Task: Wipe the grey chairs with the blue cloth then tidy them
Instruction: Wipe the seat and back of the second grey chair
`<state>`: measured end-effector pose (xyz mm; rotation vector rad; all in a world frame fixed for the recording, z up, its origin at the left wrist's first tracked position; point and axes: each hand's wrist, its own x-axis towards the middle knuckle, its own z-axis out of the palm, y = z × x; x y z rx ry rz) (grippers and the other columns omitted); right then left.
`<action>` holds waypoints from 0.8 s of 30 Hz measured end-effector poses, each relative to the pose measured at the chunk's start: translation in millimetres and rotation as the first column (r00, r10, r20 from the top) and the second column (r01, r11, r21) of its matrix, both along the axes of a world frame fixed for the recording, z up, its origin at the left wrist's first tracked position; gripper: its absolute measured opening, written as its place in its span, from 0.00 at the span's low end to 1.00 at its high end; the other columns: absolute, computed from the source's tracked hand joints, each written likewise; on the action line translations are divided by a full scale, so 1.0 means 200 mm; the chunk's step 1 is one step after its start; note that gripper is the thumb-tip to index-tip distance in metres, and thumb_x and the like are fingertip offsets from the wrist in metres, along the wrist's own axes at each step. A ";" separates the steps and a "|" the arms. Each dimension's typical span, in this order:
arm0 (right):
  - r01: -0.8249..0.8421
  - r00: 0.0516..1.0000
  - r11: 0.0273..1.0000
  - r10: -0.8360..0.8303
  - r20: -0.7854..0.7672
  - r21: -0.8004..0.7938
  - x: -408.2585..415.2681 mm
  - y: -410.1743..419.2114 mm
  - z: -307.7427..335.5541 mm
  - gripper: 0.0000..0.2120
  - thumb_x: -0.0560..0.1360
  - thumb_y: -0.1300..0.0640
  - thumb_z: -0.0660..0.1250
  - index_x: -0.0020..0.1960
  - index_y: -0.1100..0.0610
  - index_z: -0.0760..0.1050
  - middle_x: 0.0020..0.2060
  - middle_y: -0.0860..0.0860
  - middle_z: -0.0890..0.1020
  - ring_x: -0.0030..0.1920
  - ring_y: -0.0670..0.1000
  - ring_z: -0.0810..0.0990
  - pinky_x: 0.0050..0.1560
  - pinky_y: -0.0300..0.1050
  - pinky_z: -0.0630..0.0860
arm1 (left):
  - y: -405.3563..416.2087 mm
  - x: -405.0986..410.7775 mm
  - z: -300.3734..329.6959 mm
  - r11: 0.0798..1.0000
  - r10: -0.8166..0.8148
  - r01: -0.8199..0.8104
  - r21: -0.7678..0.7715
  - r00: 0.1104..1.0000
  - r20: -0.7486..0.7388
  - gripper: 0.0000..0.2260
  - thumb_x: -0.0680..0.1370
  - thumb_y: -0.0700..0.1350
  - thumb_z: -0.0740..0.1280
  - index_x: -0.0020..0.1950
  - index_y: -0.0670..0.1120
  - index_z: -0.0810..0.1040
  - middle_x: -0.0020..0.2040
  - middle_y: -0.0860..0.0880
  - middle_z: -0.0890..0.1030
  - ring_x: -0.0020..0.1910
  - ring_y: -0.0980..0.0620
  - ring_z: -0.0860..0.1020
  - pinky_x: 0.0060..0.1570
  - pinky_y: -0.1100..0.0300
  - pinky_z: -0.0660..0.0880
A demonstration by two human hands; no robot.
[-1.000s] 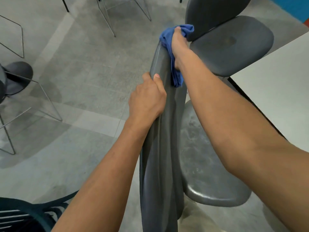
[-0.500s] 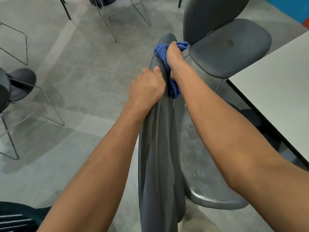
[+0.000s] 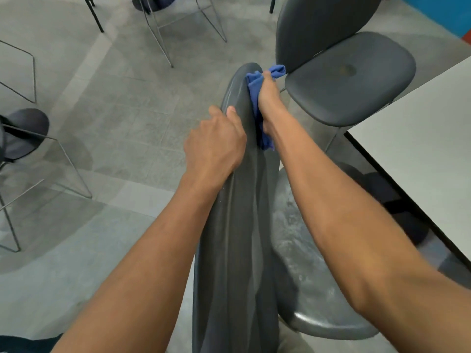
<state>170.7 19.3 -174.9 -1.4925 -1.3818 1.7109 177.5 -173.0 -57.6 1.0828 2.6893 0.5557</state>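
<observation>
I look down along the backrest [image 3: 237, 225] of a grey chair directly below me; its streaked seat [image 3: 305, 276] lies to the right. My left hand [image 3: 216, 146] grips the backrest's left edge near the top, thumb on the rim. My right hand [image 3: 267, 98] holds the blue cloth [image 3: 257, 98] bunched against the right side of the backrest's top, with cloth hanging below the wrist. A second grey chair [image 3: 349, 80] stands just beyond, its seat facing right.
A white table [image 3: 420, 149] with a dark edge fills the right side. Wire-legged chairs stand at the left [image 3: 25, 138] and at the far top [image 3: 178, 26] on the grey tiled floor. A dark object lies under the table.
My right hand and the cloth have slid back along the backrest's top edge toward me. My left hand keeps its grip. The view has shifted slightly.
</observation>
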 end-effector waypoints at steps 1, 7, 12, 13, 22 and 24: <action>0.020 0.999 1.000 -0.020 -0.027 0.007 0.05 -0.12 0.08 0.31 0.72 0.33 0.53 0.67 0.51 0.70 0.65 0.54 0.78 0.64 0.57 0.77 0.66 0.59 0.74 | 0.00 0.00 0.00 1.000 -0.001 0.001 -0.002 1.000 -0.003 0.20 0.87 0.55 0.49 0.60 0.40 0.72 0.58 0.33 0.80 0.57 0.31 0.77 0.46 0.48 0.61; 0.039 0.989 0.999 -0.034 -0.142 0.037 0.08 -0.21 0.17 0.23 0.67 0.37 0.54 0.56 0.46 0.74 0.59 0.54 0.82 0.59 0.56 0.80 0.65 0.57 0.75 | -0.01 0.01 0.01 1.000 0.005 -0.005 0.001 1.000 0.000 0.20 0.87 0.55 0.49 0.61 0.41 0.71 0.58 0.33 0.80 0.57 0.31 0.77 0.46 0.48 0.62; 0.049 0.981 0.987 -0.077 -0.177 -0.153 0.08 -0.09 0.08 0.31 0.72 0.35 0.57 0.64 0.56 0.78 0.54 0.57 0.82 0.58 0.59 0.81 0.61 0.54 0.76 | -0.01 0.01 0.00 1.000 0.010 -0.011 0.021 1.000 0.018 0.20 0.87 0.55 0.50 0.61 0.40 0.72 0.58 0.33 0.80 0.57 0.30 0.77 0.48 0.47 0.65; 0.032 0.989 0.990 -0.051 -0.139 -0.138 0.11 -0.15 0.07 0.34 0.69 0.32 0.57 0.63 0.54 0.78 0.52 0.55 0.82 0.57 0.57 0.81 0.61 0.52 0.75 | -0.01 0.01 0.00 1.000 0.009 -0.010 0.024 1.000 0.026 0.20 0.87 0.55 0.50 0.61 0.40 0.72 0.58 0.32 0.80 0.57 0.30 0.77 0.49 0.46 0.66; -0.160 0.979 0.987 0.156 -0.133 -0.020 0.61 -1.11 0.20 0.13 0.85 0.49 0.51 0.59 0.52 0.71 0.54 0.47 0.74 0.55 0.43 0.71 0.63 0.40 0.66 | 0.00 0.00 0.02 1.000 0.024 -0.024 -0.014 0.999 0.046 0.23 0.87 0.55 0.49 0.64 0.38 0.73 0.62 0.32 0.79 0.62 0.29 0.76 0.59 0.43 0.70; -0.158 0.983 0.987 0.155 -0.100 -0.023 0.65 -1.16 0.17 0.17 0.86 0.51 0.50 0.62 0.57 0.74 0.58 0.50 0.77 0.59 0.47 0.74 0.63 0.38 0.65 | -0.01 0.00 0.03 0.999 0.023 -0.021 -0.027 0.998 0.063 0.24 0.87 0.56 0.48 0.65 0.38 0.73 0.63 0.33 0.79 0.64 0.30 0.75 0.61 0.43 0.70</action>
